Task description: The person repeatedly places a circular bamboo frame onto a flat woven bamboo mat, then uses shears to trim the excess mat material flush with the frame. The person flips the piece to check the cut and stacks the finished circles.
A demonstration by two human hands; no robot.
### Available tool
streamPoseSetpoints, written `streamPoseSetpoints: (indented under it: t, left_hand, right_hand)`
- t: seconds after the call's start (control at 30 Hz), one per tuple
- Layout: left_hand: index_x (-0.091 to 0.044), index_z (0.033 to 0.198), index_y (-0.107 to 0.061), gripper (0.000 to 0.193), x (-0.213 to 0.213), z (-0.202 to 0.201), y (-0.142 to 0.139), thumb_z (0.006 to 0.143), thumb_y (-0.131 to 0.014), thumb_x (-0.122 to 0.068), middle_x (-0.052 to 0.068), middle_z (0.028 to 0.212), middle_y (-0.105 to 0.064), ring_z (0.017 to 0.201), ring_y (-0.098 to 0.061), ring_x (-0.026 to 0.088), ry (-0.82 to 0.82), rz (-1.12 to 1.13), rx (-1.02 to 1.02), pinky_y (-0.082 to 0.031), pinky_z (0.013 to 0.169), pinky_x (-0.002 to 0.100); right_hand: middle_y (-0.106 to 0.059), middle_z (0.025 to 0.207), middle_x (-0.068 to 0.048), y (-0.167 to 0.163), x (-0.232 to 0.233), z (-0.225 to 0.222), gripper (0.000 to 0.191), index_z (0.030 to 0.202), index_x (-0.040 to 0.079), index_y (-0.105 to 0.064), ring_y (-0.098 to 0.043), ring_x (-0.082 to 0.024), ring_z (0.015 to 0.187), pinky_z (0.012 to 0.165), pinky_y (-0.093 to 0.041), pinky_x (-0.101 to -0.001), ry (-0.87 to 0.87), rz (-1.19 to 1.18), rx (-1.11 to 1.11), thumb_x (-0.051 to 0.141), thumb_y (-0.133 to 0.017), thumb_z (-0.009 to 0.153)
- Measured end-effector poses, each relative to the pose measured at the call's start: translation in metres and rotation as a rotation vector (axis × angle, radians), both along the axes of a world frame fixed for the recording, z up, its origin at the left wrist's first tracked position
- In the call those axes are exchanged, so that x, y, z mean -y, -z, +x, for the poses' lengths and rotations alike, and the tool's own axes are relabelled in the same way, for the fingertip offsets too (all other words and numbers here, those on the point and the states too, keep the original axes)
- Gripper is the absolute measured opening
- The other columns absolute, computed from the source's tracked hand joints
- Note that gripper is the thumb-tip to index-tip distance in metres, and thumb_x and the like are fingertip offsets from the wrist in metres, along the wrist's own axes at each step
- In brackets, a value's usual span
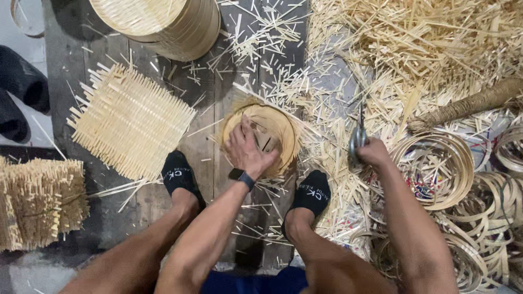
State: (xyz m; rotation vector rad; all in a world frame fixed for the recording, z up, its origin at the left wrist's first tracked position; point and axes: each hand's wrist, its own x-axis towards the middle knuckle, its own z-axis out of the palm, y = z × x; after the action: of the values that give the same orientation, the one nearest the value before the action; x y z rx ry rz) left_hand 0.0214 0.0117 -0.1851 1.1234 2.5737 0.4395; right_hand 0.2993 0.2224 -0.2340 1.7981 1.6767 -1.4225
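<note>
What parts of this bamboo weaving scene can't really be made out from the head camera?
- Inside of the round bamboo tray: covered by the left hand.
- Metal tool in the right hand: its handles are hidden in the grip.
- Stacked basket: cut off by the top edge.
- Dark shoes: cut off by the left edge.

No packages, signs or screens observed; only printed items are a colourful red-and-blue printed sheet (422,188) on the floor under the bamboo hoops at right, and small white lettering on the black socks (177,174).
</note>
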Motion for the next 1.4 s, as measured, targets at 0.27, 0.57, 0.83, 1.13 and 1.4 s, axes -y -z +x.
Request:
streamPoseSetpoints:
  t: [0.27,0.57,0.83,1.13,1.4]
  left_hand:
    - [-0.004,0.158,-0.023,0.13,0.0,-0.015,0.007,0.056,-0.091,-0.048,0.021,0.14,-0.047,0.127,-0.046,0.04,0.378,0.037,0.108,-0.033,0.111,0.058]
    - [-0.014,0.153,-0.037,0.11,-0.001,0.047,0.016,0.063,-0.085,-0.057,0.031,0.145,-0.032,0.133,-0.027,0.058,-0.132,0.172,-0.08,-0.027,0.106,0.072]
    - [-0.016,0.152,-0.037,0.107,0.007,0.026,0.023,0.063,-0.085,-0.05,0.026,0.142,-0.037,0.134,-0.029,0.056,0.065,0.147,0.022,-0.029,0.112,0.069]
    - [-0.019,0.152,-0.039,0.111,0.011,0.012,0.015,0.057,-0.089,-0.047,0.022,0.14,-0.04,0.136,-0.027,0.055,0.313,0.108,0.085,-0.03,0.114,0.065]
    - [-0.019,0.146,-0.043,0.113,0.008,-0.002,0.007,0.05,-0.093,-0.05,0.021,0.138,-0.041,0.134,-0.029,0.052,0.547,0.097,0.106,-0.031,0.111,0.064]
  right_hand:
    - [-0.07,0.095,-0.025,-0.024,0.073,0.007,0.048,0.105,-0.005,-0.068,-0.067,-0.035,0.084,0.076,-0.055,-0.0462,-0.09,0.179,-0.065,0.04,-0.078,0.089]
    - [-0.062,0.104,-0.021,-0.015,0.056,-0.064,0.063,0.114,-0.003,-0.062,-0.059,-0.033,0.099,0.092,-0.05,-0.0458,-0.822,0.625,0.195,0.054,-0.065,0.09]
    - [-0.062,0.103,-0.019,-0.01,0.035,-0.07,0.046,0.116,0.001,-0.067,-0.061,-0.031,0.096,0.081,-0.053,-0.0465,-0.876,0.649,0.197,0.041,-0.057,0.096]
    - [-0.057,0.099,-0.015,-0.008,0.037,-0.071,0.058,0.109,0.004,-0.068,-0.054,-0.025,0.089,0.081,-0.052,-0.0434,-0.879,0.582,0.243,0.059,-0.054,0.098]
    - [-0.06,0.087,-0.011,0.002,0.035,-0.079,0.048,0.1,0.004,-0.069,-0.056,-0.022,0.079,0.075,-0.053,-0.0383,-1.001,0.825,0.27,0.05,-0.061,0.091]
